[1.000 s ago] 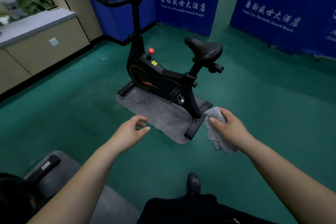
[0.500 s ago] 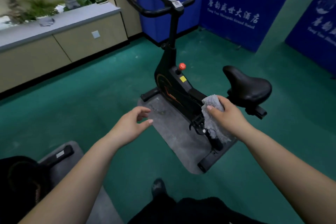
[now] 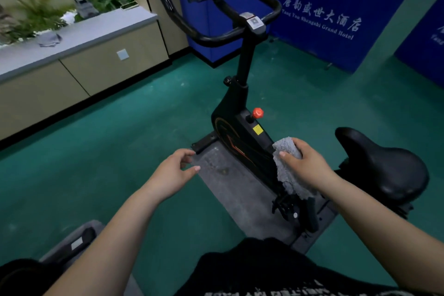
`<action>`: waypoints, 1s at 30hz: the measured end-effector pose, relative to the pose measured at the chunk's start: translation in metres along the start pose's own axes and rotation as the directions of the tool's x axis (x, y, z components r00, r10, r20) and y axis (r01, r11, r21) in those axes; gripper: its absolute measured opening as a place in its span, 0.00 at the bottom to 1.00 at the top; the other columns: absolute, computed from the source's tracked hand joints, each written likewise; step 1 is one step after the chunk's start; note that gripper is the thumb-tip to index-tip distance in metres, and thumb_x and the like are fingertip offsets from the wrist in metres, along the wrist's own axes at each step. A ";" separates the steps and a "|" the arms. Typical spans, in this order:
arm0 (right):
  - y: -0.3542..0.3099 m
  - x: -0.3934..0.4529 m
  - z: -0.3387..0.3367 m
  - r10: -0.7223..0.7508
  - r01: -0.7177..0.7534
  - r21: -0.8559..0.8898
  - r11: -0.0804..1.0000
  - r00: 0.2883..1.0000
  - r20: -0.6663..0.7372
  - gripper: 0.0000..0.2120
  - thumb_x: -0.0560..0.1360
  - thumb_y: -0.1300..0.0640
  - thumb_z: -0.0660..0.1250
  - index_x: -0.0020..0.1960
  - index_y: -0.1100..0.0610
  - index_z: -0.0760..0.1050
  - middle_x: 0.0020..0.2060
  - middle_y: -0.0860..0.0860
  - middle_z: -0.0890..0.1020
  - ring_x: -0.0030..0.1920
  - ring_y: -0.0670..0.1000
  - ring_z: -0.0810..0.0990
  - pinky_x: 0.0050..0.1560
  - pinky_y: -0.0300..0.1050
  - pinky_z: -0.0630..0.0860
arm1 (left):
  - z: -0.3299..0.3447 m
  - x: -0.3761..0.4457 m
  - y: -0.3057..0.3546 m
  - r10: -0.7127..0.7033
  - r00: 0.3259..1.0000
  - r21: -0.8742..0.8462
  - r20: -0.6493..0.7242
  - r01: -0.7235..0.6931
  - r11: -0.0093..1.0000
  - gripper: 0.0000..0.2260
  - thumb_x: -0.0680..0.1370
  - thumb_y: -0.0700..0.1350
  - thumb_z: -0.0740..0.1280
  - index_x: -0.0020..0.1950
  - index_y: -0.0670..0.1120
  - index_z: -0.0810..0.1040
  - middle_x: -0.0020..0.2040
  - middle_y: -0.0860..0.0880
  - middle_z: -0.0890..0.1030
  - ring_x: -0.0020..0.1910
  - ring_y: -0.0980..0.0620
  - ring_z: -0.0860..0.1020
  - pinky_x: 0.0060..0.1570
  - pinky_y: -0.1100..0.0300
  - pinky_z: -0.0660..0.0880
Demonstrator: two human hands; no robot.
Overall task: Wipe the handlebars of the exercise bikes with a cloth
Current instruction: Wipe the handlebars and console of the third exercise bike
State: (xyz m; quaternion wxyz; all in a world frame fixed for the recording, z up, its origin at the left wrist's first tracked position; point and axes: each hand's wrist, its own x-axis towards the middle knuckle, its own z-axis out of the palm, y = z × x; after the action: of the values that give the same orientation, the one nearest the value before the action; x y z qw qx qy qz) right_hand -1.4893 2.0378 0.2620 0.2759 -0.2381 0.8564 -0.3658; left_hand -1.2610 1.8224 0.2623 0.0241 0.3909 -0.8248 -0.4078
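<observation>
A black exercise bike (image 3: 242,132) stands on a grey mat (image 3: 242,190) right in front of me. Its curved black handlebars (image 3: 216,38) rise at the top middle, well above both hands. The saddle (image 3: 384,163) is at the right. My right hand (image 3: 305,163) grips a grey cloth (image 3: 288,175), held in the air beside the bike's frame, left of the saddle. My left hand (image 3: 175,173) hovers over the mat's left edge with loosely curled fingers and holds nothing.
A beige cabinet with a grey countertop (image 3: 72,38) runs along the left, bearing plants and a folded grey cloth (image 3: 49,39). Blue hotel banners (image 3: 331,17) stand behind the bike. Another bike's mat and foot (image 3: 77,243) lie at lower left. The floor is green.
I have come closer to the bike, so it looms larger and the handlebars sit nearer. Both hands kept their pose, the right one still gripping the cloth.
</observation>
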 end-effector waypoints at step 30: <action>-0.238 0.356 -0.005 -0.680 0.792 -0.472 0.388 0.592 0.434 0.33 0.72 0.42 0.69 0.73 0.49 0.65 0.66 0.50 0.74 0.67 0.54 0.69 0.70 0.50 0.61 | -0.130 0.289 0.145 0.199 0.876 0.155 -0.439 -0.145 0.977 0.13 0.76 0.49 0.65 0.60 0.55 0.74 0.57 0.58 0.76 0.61 0.56 0.71 0.62 0.58 0.67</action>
State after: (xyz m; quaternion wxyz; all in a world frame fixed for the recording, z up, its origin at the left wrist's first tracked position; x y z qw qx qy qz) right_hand -1.7049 1.6762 0.3391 0.0604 -0.6995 0.7015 -0.1227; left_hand -1.5057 1.5974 0.3689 0.2286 0.4008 -0.8504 -0.2529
